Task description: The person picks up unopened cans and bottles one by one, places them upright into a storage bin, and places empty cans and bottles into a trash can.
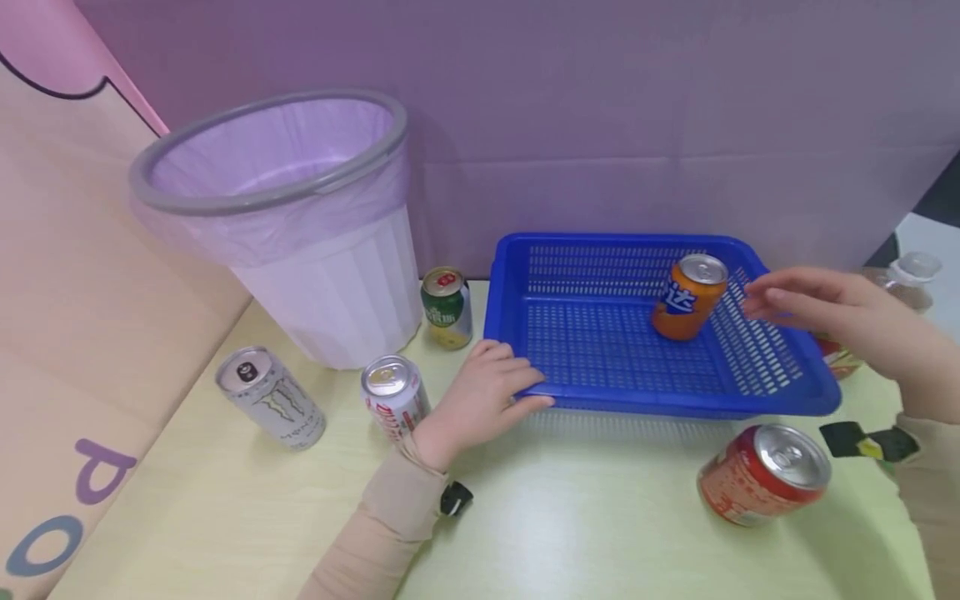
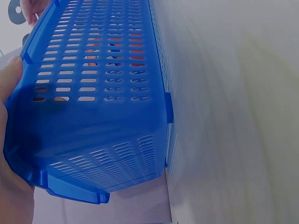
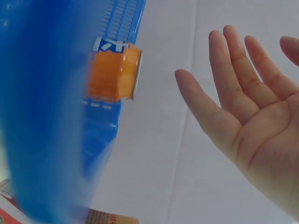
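Note:
A blue plastic basket with slotted walls stands on the table. My left hand grips its rim at the near left corner; in the left wrist view the thumb lies against that rim. Inside the basket, toward its right side, an orange soda can stands upright. My right hand hovers over the basket's right rim, apart from the can. Its fingers are spread and hold nothing, as the right wrist view shows the bare palm.
A lined white bin stands at the back left. Around it are a green can, a silver-white can and a grey Monster can. A red can stands at front right. Behind my right hand shows a clear bottle.

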`<state>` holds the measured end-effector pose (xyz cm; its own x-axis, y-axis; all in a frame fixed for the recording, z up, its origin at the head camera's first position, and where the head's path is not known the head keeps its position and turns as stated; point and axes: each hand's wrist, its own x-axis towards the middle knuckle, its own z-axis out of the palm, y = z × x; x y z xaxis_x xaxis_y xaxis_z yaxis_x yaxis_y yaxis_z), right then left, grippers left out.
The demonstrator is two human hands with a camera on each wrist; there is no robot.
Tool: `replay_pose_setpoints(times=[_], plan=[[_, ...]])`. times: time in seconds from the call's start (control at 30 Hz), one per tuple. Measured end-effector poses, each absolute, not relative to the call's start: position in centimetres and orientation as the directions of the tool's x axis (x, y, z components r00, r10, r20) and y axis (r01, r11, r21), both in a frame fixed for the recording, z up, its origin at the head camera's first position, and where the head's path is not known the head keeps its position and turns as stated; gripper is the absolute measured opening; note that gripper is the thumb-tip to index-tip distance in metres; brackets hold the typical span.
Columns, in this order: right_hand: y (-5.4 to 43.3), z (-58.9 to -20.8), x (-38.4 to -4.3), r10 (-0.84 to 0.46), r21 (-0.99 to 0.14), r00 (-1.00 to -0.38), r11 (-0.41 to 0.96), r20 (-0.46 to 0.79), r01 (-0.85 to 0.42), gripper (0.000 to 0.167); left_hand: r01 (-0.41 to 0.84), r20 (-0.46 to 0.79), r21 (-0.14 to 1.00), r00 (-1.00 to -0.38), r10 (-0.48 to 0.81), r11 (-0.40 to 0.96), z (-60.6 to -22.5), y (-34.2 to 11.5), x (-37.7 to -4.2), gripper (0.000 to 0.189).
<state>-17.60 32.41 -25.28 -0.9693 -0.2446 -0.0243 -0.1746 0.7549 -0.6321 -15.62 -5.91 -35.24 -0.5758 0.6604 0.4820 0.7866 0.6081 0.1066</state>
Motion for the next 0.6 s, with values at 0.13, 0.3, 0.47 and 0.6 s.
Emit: replay_pose_setpoints(times=[0.13, 0.3, 0.47, 0.6], plan=[[32.6, -26.1, -16.6, -0.237, -0.645, -0.971, 0.742, 0.000, -0.182, 0.022, 0.786, 0.480, 0.107, -0.577, 0.661, 0.608, -35.2, -5.9, -15.6, 0.025], [33.4, -27.3, -15.2, -0.183, -0.656, -0.983, 0.745, -0.023, -0.123, 0.025, 0.787, 0.482, 0.099, -0.573, 0.662, 0.609, -35.2, -5.7, -15.5, 0.025], [33.6, -28.5, -13.4, -0.162, -0.701, -0.987, 0.702, 0.014, -0.125, 0.023, 0.788, 0.486, 0.106, -0.573, 0.660, 0.606, -35.2, -5.7, -15.5, 0.024], [33.6, -29.8, -12.9, -0.210, -0.760, -0.964, 0.596, 0.164, -0.259, 0.029, 0.787, 0.485, 0.113, -0.577, 0.657, 0.607, -35.1, -5.8, -15.6, 0.024]])
